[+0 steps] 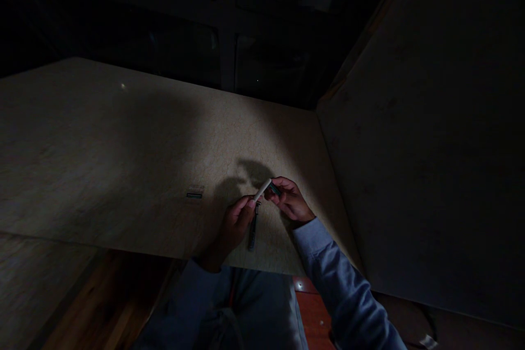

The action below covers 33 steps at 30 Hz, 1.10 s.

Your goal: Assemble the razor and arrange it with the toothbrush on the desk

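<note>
My left hand [238, 220] pinches the lower end of a slim white stick [262, 190] between thumb and fingers. The stick slants up to the right, and its upper end meets the fingertips of my right hand [292, 202]. A small dark green piece [274, 189] sits in the right hand's grip; its exact kind is too dark to make out. Under the hands, a dark pen-like tool [253, 229] lies on the table, pointing towards me. Left of my hands lies a small flat dark strip [194, 195] with a paler, clear-looking part beside it.
The pale, stone-patterned table [172, 142] is dimly lit, with shadows of my hands on it. A dark wall or panel [426, 164] rises along the right side. Dark cabinet-like panels [164, 49] stand beyond the far edge. My legs [262, 306] are below the front edge.
</note>
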Available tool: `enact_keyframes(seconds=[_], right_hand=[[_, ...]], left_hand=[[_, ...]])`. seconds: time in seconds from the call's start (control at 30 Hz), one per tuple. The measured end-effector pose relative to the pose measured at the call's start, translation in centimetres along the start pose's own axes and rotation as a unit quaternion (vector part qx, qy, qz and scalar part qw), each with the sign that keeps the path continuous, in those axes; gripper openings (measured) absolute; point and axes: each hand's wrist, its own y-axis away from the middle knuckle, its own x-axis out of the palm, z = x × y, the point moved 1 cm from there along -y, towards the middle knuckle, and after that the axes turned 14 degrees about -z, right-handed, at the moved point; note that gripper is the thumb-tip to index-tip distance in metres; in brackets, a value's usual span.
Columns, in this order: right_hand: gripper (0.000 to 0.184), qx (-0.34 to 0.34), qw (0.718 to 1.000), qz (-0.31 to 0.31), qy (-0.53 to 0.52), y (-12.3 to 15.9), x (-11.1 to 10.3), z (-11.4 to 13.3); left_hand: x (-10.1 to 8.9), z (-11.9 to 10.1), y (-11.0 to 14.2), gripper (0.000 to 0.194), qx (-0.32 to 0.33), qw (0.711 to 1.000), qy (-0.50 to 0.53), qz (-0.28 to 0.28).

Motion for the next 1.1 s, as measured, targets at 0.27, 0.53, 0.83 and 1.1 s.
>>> enact_keyframes(seconds=[0.27,0.53,0.83,1.1], right_hand=[[0.05,0.01,1.0,-0.012,0.007,-0.1,-0.3,-0.1],[0.048,-0.005,1.0,0.02,0.001,-0.2,-0.4,-0.3],[0.048,-0.009,0.999,0.032,0.01,-0.3,-0.6,-0.4],[0.05,-0.024,0.999,-0.01,0.02,-0.5,-1.0,-0.1]], left_hand=[[-0.2,-0.4,0.1,0.058,0.019,0.998,-0.016,0.06],[-0.2,-0.5,0.2,0.053,0.033,0.996,-0.009,0.077],[-0.2,-0.2,-0.2,0.049,0.042,0.998,-0.039,-0.028],[-0.2,0.3,-0.5,0.052,0.021,0.996,-0.005,-0.086]])
